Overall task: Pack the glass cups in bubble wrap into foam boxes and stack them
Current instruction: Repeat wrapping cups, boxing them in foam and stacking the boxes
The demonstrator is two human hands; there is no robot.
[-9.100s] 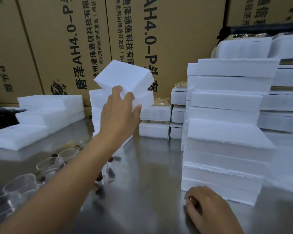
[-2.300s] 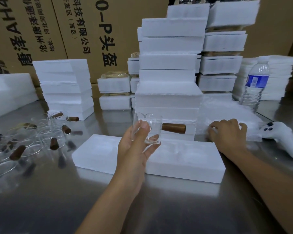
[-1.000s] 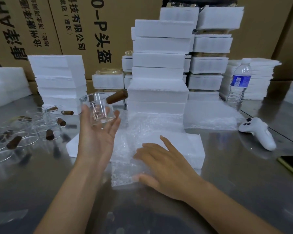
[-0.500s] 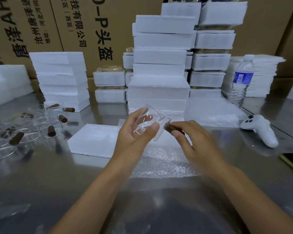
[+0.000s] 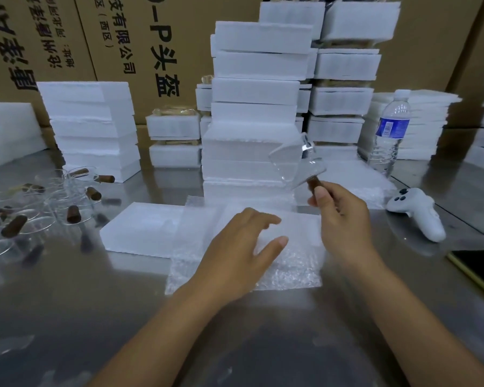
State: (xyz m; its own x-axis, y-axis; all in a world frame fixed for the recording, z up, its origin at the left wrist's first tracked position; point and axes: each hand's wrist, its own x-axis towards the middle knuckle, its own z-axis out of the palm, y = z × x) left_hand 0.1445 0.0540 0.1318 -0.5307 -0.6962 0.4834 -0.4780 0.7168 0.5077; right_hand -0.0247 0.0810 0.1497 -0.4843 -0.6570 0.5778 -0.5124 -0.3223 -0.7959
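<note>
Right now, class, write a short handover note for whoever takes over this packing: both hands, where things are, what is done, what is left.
Left hand: open, over the bubble wrap sheet.
Right hand: pinches the brown handle of a glass cup, tilted above the sheet.
Sheet lies partly on the foam box.
Done: sheet spread, cup picked.
Left: wrap it, box it, stack; loose cups wait at far left.

arms: two forearms (image 5: 162, 331) bare up to the lower frame edge | left hand (image 5: 241, 252): bare, short plain nails | right hand (image 5: 344, 219): bare, short plain thumbnail
</note>
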